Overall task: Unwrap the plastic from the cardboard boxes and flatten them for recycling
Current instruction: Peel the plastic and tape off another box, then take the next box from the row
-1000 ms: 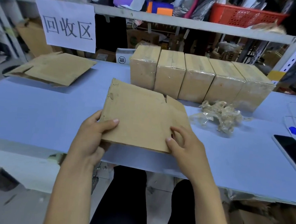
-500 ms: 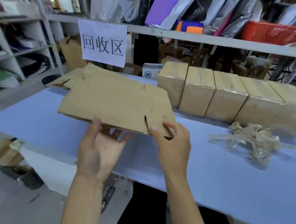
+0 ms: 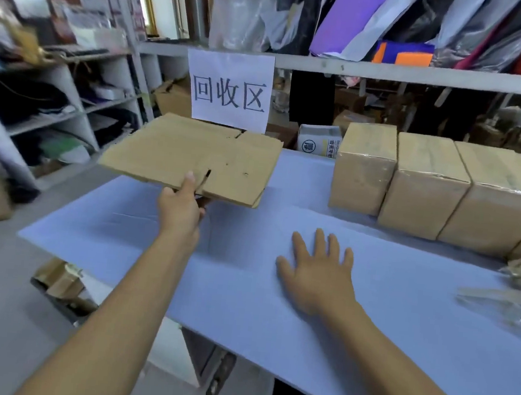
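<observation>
- The left hand (image 3: 181, 210) holds a flat piece of cardboard (image 3: 193, 156) by its near edge. The thumb lies on top and the other fingers are tucked under it, so it is a pinch.
- The flat cardboard is up in the air, over the far left end of the blue table (image 3: 243, 291), right below the white paper sign (image 3: 229, 91).
- I cannot see what is under the flat cardboard, because it hides that spot.
- The right hand (image 3: 318, 276) holds nothing. Its fingers are spread out and it lies flat, low over the table. I cannot tell if it is touching.
- One box looks done: it is squashed flat and has no plastic on it.
- I think the step now is putting this flat piece down by the sign.
- A row of cardboard boxes (image 3: 429, 185) stands side by side at the back right of the table. They still look shiny with plastic wrap and they are still box-shaped.
- A crumpled lump of clear plastic (image 3: 518, 286) lies on the table at the right, near the boxes.
- So a lot is left. I can see at least four boxes that need to be unwrapped and flattened.
</observation>
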